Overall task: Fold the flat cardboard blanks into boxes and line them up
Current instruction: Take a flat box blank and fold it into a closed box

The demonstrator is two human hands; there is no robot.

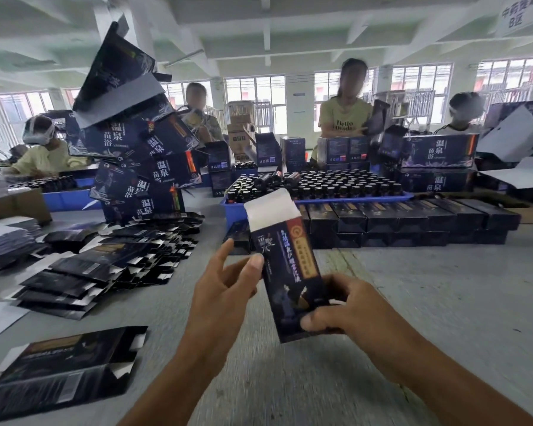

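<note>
Above the grey table (413,302), just in front of the person, a dark box (285,272) is held tilted in mid-air, its white top flap (270,207) standing open. The right hand (336,305) grips the lower end, thumb curled across the front face; the left hand (225,284) rests its thumb on the left edge higher up, the other fingers loose and spread. To do this step well, I judge the right hand should keep the tube square while the left tucks the flap in along its crease, without crushing the thin walls. A row of finished boxes (413,216) lies ahead against a blue tray (320,201) of dark bottles, so the new one likely joins the near left end. Flat blanks (105,265) are heaped to the left, one more blank (59,367) near the left elbow. A leaning stack of larger cartons (142,155) stands behind the heap; other workers sit beyond
</note>
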